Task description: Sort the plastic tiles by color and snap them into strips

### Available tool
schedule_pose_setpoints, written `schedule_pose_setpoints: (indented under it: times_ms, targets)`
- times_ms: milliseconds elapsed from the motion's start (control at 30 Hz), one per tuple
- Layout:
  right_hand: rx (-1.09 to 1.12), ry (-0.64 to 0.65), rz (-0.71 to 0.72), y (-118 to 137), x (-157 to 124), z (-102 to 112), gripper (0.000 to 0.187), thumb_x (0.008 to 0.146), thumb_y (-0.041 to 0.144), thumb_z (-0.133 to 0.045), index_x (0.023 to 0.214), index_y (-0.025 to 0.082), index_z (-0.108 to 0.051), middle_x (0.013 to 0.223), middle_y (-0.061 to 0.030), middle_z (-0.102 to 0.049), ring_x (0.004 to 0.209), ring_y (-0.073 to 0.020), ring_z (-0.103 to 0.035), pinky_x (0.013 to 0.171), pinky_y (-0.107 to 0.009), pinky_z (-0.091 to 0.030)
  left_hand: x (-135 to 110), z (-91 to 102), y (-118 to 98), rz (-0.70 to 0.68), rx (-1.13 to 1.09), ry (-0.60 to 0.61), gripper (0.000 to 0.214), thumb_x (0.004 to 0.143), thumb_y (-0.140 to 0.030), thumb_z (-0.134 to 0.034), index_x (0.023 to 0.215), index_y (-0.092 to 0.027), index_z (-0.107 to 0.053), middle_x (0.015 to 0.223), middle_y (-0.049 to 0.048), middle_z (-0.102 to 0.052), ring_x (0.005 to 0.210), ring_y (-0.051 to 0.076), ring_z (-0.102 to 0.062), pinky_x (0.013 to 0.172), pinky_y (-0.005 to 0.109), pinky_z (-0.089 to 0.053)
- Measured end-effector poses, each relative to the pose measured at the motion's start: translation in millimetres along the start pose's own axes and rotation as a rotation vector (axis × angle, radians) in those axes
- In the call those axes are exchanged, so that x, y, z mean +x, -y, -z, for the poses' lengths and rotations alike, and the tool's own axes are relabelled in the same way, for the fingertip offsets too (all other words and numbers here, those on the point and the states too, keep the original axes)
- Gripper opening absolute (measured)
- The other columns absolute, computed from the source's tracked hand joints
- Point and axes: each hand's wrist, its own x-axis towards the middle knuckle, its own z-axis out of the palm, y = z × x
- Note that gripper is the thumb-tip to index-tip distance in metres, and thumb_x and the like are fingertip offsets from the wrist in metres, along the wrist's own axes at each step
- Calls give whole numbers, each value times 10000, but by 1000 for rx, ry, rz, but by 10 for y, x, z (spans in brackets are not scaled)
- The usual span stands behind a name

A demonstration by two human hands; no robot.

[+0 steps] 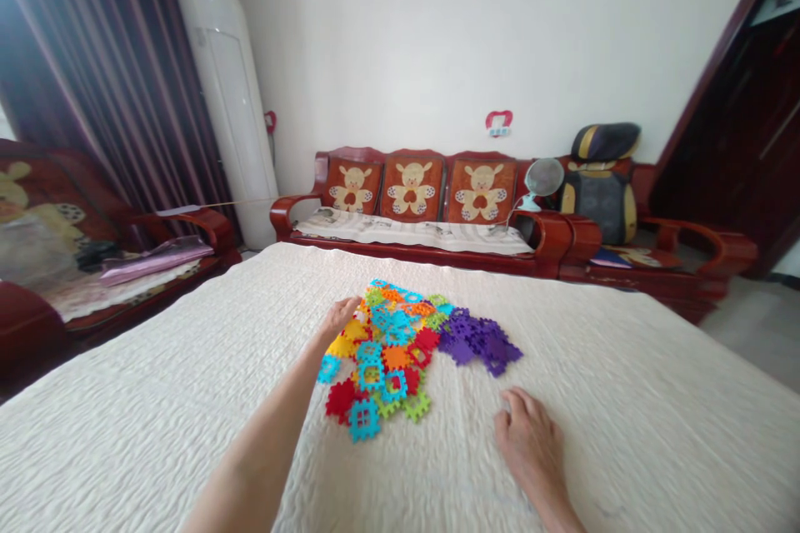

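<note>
My left hand reaches to the left edge of a pile of toothed plastic building tiles, its fingers stretched out by the yellow tiles. Whether its fingertips touch any tile is too small to make out. The pile mixes blue tiles, red tiles, orange tiles and green tiles, some with window-like cut-outs. Purple tiles lie gathered at the right side of the pile. Below them, my right hand rests palm down on the cloth, holding nothing, with its fingers loosely bent and a little apart.
A cream quilted cloth covers the wide table. Beyond it stand a wooden sofa with bear cushions, a small fan and a massage cushion on a chair. A wooden armchair is at the left.
</note>
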Motion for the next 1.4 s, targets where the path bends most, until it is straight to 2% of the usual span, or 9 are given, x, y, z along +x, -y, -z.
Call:
schedule_pose_setpoints:
  times_ms: [167, 233, 433, 600, 733, 1033, 1233, 1333, 1400]
  targets:
    - [19, 15, -4, 17, -5, 39, 330, 866, 203, -375, 1105, 181, -601, 1245, -88, -599, 1154, -227, -527, 887, -381, -381, -231, 290, 114, 44, 57, -213, 554, 849, -569, -341, 802, -146, -696, 713, 66, -692, 797, 210, -620, 677, 275, -458]
    - [17, 15, -9, 27, -10, 53, 330, 867, 205, -375, 1108, 183, -598, 1251, -88, -596, 1148, -229, -530, 877, -384, -383, -333, 340, 183, 84, 138, -237, 502, 863, -516, -347, 758, -156, -680, 658, 53, -667, 742, 201, -603, 640, 268, -429]
    - [9, 13, -9, 39, -5, 59, 329, 861, 203, -382, 1104, 185, -603, 1255, -93, -598, 1147, -229, -532, 876, -382, -384, -491, 124, 221, 61, 206, -190, 323, 855, -342, -427, 745, -163, -672, 806, 62, -691, 811, 179, -601, 691, 251, -400]
    - [6, 5, -3, 21, -4, 37, 332, 861, 211, -376, 1098, 186, -608, 1250, -94, -600, 1146, -228, -534, 877, -377, -388, -407, -151, 110, 12, 167, -163, 360, 879, -376, -407, 897, -157, -692, 901, 73, -703, 914, 197, -611, 754, 262, -428]
    - [8, -1, 0, 18, -9, 35, 335, 865, 206, -375, 1103, 185, -609, 1246, -95, -599, 1146, -225, -535, 877, -376, -394, -322, -264, 72, -10, 92, -148, 419, 878, -428, -390, 988, -156, -689, 930, 75, -705, 911, 208, -623, 758, 280, -446]
    - [13, -7, -3, -5, -1, -16, 332, 856, 184, -391, 1104, 171, -611, 1248, -104, -597, 1155, -226, -530, 889, -376, -393, -164, -496, 13, -9, -91, -110, 554, 795, -650, -417, 772, -161, -676, 637, 31, -637, 683, 198, -614, 575, 264, -437]
    - [13, 5, -9, -12, -12, -20, 335, 857, 196, -390, 1110, 182, -609, 1251, -94, -597, 1166, -223, -523, 900, -377, -380, 24, -481, -250, -66, -406, -120, 634, 783, -685, -402, 925, -138, -688, 894, 105, -704, 821, 205, -653, 698, 287, -486]
    - [8, 27, -17, 1, -13, 2, 340, 858, 192, -390, 1116, 182, -611, 1261, -98, -593, 1182, -220, -511, 912, -370, -373, 132, -418, -299, 3, -136, -252, 617, 832, -647, -327, 837, -138, -676, 774, 91, -685, 742, 202, -632, 626, 273, -453]
    - [9, 39, -18, 13, -12, 21, 343, 861, 187, -386, 1120, 179, -612, 1267, -102, -588, 1187, -218, -506, 918, -365, -369, 172, -400, -283, 61, 9, -253, 542, 845, -591, -358, 783, -148, -662, 688, 76, -657, 669, 195, -606, 568, 265, -411]
